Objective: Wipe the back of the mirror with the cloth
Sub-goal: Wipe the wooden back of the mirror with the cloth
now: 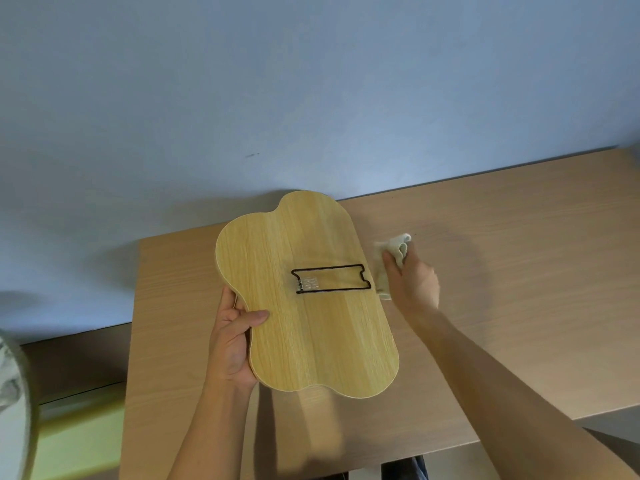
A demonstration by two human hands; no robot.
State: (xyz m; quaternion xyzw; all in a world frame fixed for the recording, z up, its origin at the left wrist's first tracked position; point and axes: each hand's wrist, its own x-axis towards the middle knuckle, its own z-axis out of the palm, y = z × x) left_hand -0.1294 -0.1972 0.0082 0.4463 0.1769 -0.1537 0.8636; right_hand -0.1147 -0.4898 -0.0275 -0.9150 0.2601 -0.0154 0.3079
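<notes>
Pale blue wall (311, 81) fills the upper frame; light wood table (519, 271) runs across the lower half. One mirror (304, 299), wavy-edged, centre frame, wood-grain back facing up, one black wire stand (330, 278) folded flat on it. Left hand (232, 341) grips the mirror's left edge, thumb on the back, fingers curled beneath; right hand (412, 282), right of centre, is closed around one bunched pale cloth (394, 254) just beside the mirror's right edge, blurred.
</notes>
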